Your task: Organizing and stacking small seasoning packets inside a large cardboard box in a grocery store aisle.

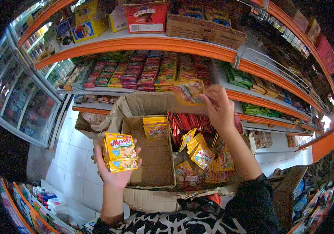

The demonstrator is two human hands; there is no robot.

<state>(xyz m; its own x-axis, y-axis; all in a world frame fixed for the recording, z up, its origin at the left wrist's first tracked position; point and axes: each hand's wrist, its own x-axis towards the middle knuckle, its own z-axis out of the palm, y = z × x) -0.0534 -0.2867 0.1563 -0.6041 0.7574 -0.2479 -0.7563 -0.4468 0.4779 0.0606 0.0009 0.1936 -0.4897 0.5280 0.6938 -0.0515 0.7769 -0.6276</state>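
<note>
A stack of yellow seasoning sachets rests in my left hand, thumb and fingers curled round its edges. Raised at the right, my right hand pinches one yellow sachet by its side, slightly blurred, in front of the shelf. Below both hands is a worn cardboard box. Inside it, a smaller carton has a few yellow sachets standing at its far end. Beside that carton, loose yellow sachets lie in a heap, with a row of red sachets behind them.
Orange-edged shelves stand ahead, stocked with colourful sachets in rows. Up top are a red box and an open brown carton. A glass-door cooler is at the left, beside white floor tiles. Egg trays sit at the right.
</note>
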